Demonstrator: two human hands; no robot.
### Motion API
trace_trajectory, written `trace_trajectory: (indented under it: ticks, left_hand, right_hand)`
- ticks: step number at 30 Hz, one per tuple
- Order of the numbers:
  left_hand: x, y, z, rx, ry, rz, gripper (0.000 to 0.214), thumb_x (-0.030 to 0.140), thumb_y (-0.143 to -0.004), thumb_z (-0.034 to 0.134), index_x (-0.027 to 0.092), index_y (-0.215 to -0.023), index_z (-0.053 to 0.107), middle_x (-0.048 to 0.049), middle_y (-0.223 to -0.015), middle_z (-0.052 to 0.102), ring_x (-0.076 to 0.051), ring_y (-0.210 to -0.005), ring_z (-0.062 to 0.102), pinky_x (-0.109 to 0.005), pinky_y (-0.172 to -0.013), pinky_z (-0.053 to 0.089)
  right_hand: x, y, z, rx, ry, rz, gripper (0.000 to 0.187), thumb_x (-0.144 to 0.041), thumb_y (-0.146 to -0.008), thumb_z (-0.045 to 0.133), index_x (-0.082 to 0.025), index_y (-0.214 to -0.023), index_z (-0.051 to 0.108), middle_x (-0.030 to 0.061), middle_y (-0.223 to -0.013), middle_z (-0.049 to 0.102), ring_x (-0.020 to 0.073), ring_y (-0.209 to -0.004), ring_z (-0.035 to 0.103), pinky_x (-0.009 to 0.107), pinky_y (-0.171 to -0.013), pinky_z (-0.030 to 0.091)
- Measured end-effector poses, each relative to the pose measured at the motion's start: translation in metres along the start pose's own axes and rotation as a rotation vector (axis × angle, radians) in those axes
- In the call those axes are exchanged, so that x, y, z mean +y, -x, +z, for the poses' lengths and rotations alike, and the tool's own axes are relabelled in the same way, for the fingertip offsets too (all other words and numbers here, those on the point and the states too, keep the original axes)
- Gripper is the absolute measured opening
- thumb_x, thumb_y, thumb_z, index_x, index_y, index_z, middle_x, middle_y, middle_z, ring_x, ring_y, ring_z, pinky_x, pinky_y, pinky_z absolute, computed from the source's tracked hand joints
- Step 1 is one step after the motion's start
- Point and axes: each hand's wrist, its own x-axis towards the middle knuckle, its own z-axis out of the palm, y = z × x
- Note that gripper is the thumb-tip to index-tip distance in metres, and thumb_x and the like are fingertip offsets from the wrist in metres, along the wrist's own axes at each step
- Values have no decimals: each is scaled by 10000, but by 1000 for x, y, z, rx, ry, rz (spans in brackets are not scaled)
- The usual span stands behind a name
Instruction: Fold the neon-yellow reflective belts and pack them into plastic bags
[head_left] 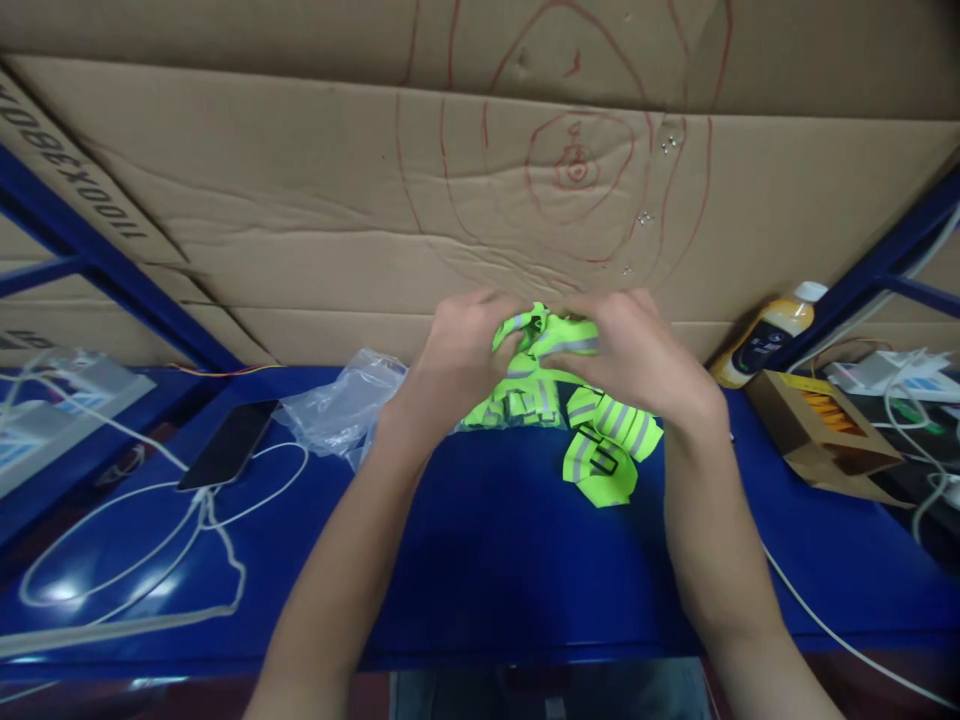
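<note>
A bundle of neon yellow-green straps with grey reflective stripes [592, 440] hangs over the blue table [487, 560]. My left hand [461, 355] grips the bundle's upper left part, fingers curled into the fabric. My right hand [637, 355] is closed over its upper right part. Both hands hold it just above the table near the cardboard wall, and loose strap ends with a black buckle droop below my right hand onto the table.
A crumpled clear plastic bag [337, 405] lies left of my hands. A black phone [229, 445] with a white cable [150, 560] rests at the left. A yellow bottle [765, 335] and an open brown box [821, 425] sit right. Cardboard sheets [300, 200] back the table.
</note>
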Motion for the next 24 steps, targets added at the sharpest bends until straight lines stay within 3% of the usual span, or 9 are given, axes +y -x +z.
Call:
trace_trajectory:
  ticks: [4, 7, 9, 13, 16, 18, 21, 24]
  left_hand:
    - [8, 5, -23, -110, 88, -16, 275, 151, -852, 694, 269, -1051, 844, -41, -1051, 829, -300, -1021, 747, -411, -1002, 524]
    - [6, 9, -40, -182, 149, -6, 338, 121, -823, 632, 262, -1058, 831, -8, -944, 820, -252, -894, 748, -366, -898, 529]
    - [3, 10, -45, -232, 237, 4, 341, 147, -818, 656, 256, -1102, 809, -7, -990, 816, -238, -914, 742, -340, -884, 538]
    - [-3, 7, -39, -259, 543, 0, 380, 231, -792, 800, 247, -1169, 757, -53, -1258, 769, -262, -1163, 714, -337, -1000, 556]
    - [-2, 5, -27, -282, 939, -185, 380, 393, -841, 821, 243, -1186, 769, -85, -1283, 758, -280, -1106, 744, -361, -907, 611]
    - [2, 4, -20, -272, 1153, -330, 423, 532, -875, 792, 225, -1166, 783, -105, -1231, 770, -290, -1041, 764, -388, -844, 636]
    - [8, 4, -13, -150, 1166, -370, 511, 498, -782, 931, 215, -1172, 762, -80, -1129, 776, -248, -961, 766, -355, -797, 635]
    - [9, 3, -10, -51, 1028, -259, 571, 358, -663, 1034, 212, -1136, 750, -53, -1055, 767, -235, -958, 747, -323, -764, 607]
  right_hand:
    - [1, -5, 5, 76, -109, -164, 261, -424, -858, 888, -236, -994, 766, 34, -877, 763, 295, -989, 673, 481, -1002, 466]
    - [0, -13, 18, 76, -390, -199, 440, -496, -826, 903, -222, -1129, 740, 46, -1092, 772, 253, -1034, 678, 417, -986, 507]
    - [-3, -18, 26, 48, -582, -190, 525, -546, -853, 859, -219, -1237, 714, 65, -1234, 758, 245, -1113, 692, 391, -1003, 530]
    - [-5, -20, 31, -40, -780, -84, 545, -604, -897, 783, -221, -1282, 733, 67, -1305, 775, 264, -1232, 708, 400, -1087, 532]
    - [-1, -19, 29, -29, -802, 55, 431, -574, -909, 775, -239, -1180, 795, 44, -1234, 810, 275, -1208, 732, 407, -1076, 554]
    - [3, -19, 27, 50, -795, 122, 320, -496, -925, 770, -242, -1115, 818, 34, -1180, 828, 268, -1176, 748, 412, -1061, 564]
    - [7, -20, 27, 177, -756, 133, 187, -357, -904, 786, -220, -1024, 831, 32, -1071, 837, 239, -1076, 761, 401, -1045, 561]
    - [11, -22, 32, 154, -819, 148, 169, -380, -910, 787, -225, -962, 829, 16, -1013, 822, 214, -1047, 745, 364, -1034, 547]
